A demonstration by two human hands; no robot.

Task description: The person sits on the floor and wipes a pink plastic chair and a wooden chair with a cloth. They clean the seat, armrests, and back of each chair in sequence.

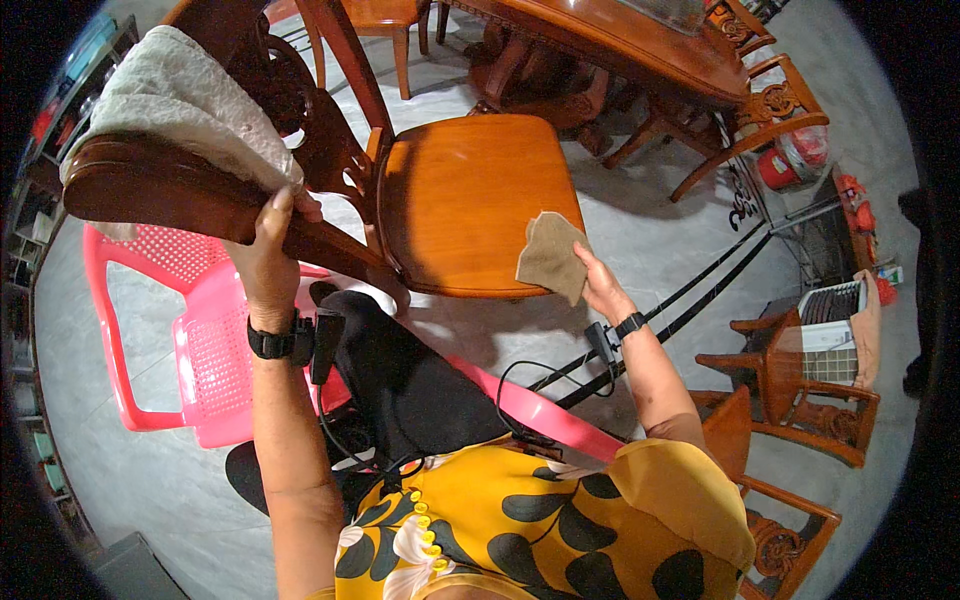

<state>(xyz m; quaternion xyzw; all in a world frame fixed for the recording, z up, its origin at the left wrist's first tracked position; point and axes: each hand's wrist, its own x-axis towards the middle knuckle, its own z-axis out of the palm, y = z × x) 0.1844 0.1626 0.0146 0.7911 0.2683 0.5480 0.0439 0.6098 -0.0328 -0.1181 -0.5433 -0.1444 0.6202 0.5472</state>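
A wooden chair with a smooth orange-brown seat (472,202) stands before me, its dark carved back on the left. My left hand (266,255) grips the chair's back frame (172,180) near the top rail, its thumb at the edge of a white cloth (180,97). That cloth lies draped over the rail. In my right hand (602,283) is a small tan sheet (553,255) with ragged edges; whether it is sandpaper or cloth, I cannot tell. The sheet is over the seat's front right corner, and contact with the wood is unclear.
Pink plastic chairs (217,352) stand close on the left. Beyond the seat is a large wooden table (600,45). More carved wooden chairs (780,367) line the right, near a red bucket (777,166). Dark rails (690,300) cross the grey floor. Cables hang from both wrist straps.
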